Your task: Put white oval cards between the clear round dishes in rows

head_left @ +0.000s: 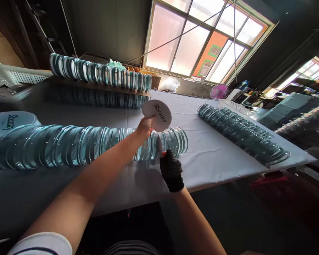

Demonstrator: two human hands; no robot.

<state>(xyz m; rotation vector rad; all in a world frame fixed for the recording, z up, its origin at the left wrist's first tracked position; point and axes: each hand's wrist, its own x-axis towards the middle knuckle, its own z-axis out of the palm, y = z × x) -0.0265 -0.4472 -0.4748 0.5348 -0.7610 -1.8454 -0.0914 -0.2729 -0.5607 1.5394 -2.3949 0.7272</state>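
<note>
bare left hand point(145, 128) pinches printed disc point(158, 115), just over front glass row point(69, 145) near its right end. gloved right hand point(171, 169) holds second disc point(160, 146) edge-on at that row; glass contact unclear. grip rims, thumbs off lettering point(160, 113), discs square to row.

Reaching forward with both bare forearms point(114, 159)
Pinching with the uncovered left hand point(145, 127), extended farther out; clasping with the black-gloved right hand point(172, 170), held lower and closer in.
</note>
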